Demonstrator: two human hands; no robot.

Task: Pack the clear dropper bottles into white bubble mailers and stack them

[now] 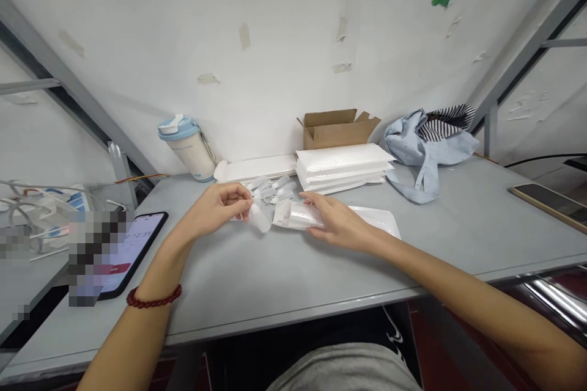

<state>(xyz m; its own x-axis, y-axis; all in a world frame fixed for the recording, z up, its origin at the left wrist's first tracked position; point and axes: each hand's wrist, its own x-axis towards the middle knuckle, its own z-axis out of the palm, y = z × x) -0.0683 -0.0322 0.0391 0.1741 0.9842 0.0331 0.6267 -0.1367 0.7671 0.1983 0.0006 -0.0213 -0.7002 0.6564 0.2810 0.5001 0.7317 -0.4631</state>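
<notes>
My left hand (pixel 222 206) pinches a small translucent plastic bottle (pixel 260 218) by its top end, just above the grey table. To the right, my right hand (pixel 337 220) rests over a white bubble mailer (pixel 298 215), its fingers closed around it, with the mailer's left end facing the bottle. Another flat white mailer (pixel 378 218) shows partly behind my right wrist. Several more small bottles (pixel 270 188) lie in a loose pile beyond my hands. A stack of white bubble mailers (pixel 343 165) sits behind the right hand.
An open cardboard box (pixel 339 131) stands behind the stack. A tumbler (pixel 188 146) leans at the back left, near a phone (pixel 132 250). Toward the back right lies a light blue cloth bag (pixel 417 140); a second phone (pixel 550 204) is at the right edge.
</notes>
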